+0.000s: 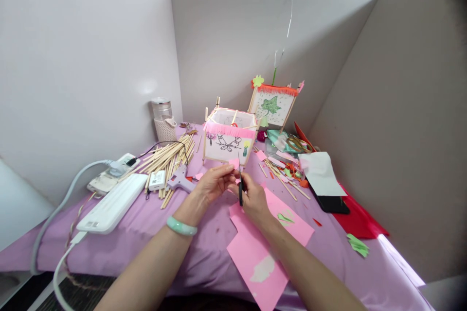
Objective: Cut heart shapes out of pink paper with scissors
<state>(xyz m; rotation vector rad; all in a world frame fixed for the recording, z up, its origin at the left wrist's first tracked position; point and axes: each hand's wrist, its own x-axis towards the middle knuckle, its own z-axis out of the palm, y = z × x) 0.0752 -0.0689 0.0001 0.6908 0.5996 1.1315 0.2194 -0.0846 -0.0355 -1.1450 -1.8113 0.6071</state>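
Note:
My left hand point(213, 182) pinches a small pink paper piece point(234, 162) between thumb and fingers, just in front of a small paper lantern point(228, 138) with a pink fringe and a drawn butterfly. My right hand point(253, 197) is closed round small black scissors point(240, 189), whose blades point up at the pink piece. Both hands hover above the purple cloth point(204, 248). A green bangle point(181, 226) circles my left wrist. Sheets of pink paper point(255, 252) lie under my right forearm.
A second lantern point(273, 106) with a green leaf stands at the back. Wooden sticks point(170, 158), a glue gun point(181, 181), a power strip point(113, 202) with cables, a jar point(163, 119), white paper point(321, 172), a black phone point(330, 202), red paper point(359, 221) and scraps surround the hands. Grey partition walls enclose the desk.

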